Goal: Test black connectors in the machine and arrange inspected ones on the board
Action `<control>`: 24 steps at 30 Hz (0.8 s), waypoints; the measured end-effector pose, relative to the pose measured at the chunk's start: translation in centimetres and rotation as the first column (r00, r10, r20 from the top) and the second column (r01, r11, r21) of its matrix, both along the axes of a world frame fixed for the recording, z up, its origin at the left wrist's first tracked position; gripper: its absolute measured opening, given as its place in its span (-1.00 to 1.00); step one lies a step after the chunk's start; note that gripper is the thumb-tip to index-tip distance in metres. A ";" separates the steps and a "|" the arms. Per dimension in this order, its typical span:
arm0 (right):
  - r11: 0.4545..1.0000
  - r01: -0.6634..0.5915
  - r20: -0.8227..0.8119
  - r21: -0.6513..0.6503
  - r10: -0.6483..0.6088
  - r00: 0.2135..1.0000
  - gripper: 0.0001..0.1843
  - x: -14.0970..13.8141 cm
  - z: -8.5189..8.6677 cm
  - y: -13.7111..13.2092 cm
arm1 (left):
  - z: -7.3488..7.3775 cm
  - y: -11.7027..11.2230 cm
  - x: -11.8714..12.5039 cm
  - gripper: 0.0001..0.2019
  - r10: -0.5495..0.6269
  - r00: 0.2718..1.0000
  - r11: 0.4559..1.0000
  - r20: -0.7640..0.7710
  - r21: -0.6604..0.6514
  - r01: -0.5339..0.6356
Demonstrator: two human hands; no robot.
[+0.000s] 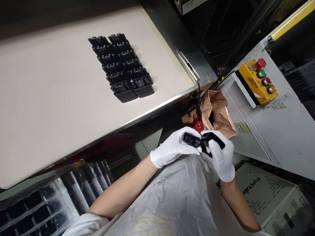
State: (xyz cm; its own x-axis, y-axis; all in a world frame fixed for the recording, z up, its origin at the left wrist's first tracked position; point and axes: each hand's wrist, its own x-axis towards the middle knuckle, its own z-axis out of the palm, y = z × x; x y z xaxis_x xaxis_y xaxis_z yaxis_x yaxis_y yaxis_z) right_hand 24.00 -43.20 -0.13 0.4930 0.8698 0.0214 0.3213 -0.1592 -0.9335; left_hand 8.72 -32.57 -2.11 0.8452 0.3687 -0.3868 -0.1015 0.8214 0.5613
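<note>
Your left hand [172, 147] and right hand [221, 155] grip the black plastic part [194, 140], fingers closed, near the paper bag [218, 114]. Caution: the smooth gloves [222, 167] may let the part slip and drop into the bag; excess twisting may crack it.

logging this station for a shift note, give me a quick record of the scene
left hand: white glove, gripping black plastic part
right hand: white glove, gripping same part
table: white top, two rows of black parts
nearby: paper bag, yellow button box
</note>
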 end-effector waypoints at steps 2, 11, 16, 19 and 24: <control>0.997 -0.083 0.186 0.012 0.079 0.979 -0.67 0.3 0.5 0.2 | -0.1 0.1 0.1 -0.55 0.024 1.000 0.999 0.007 -0.023 -0.024; 0.971 -0.234 0.686 -0.053 0.206 0.698 -0.72 1.1 1.6 1.4 | 0.1 0.8 0.1 -0.62 0.069 0.998 0.994 -0.013 -0.090 -0.070; 0.961 -0.242 0.746 -0.133 0.257 0.615 -0.81 1.4 2.8 1.9 | -0.1 0.9 0.0 -0.59 0.047 0.999 0.990 0.015 -0.133 -0.045; 0.955 -0.234 0.750 -0.182 0.288 0.595 -0.83 1.5 3.5 2.1 | -0.3 0.9 0.0 -0.58 0.039 0.999 0.989 0.026 -0.145 -0.035; 0.935 -0.238 0.669 -0.263 0.355 0.653 -0.83 1.6 3.8 2.1 | -0.2 0.9 0.2 -0.61 0.021 1.000 0.980 0.014 -0.199 -0.017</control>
State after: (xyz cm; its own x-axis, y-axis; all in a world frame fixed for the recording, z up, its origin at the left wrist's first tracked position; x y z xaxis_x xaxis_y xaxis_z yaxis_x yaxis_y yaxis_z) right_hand 25.58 -41.06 3.69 0.0995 0.9883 0.1155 0.9187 -0.0466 -0.3922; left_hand 8.94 -31.71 -2.27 0.8454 0.3020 -0.4406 -0.1257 0.9142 0.3854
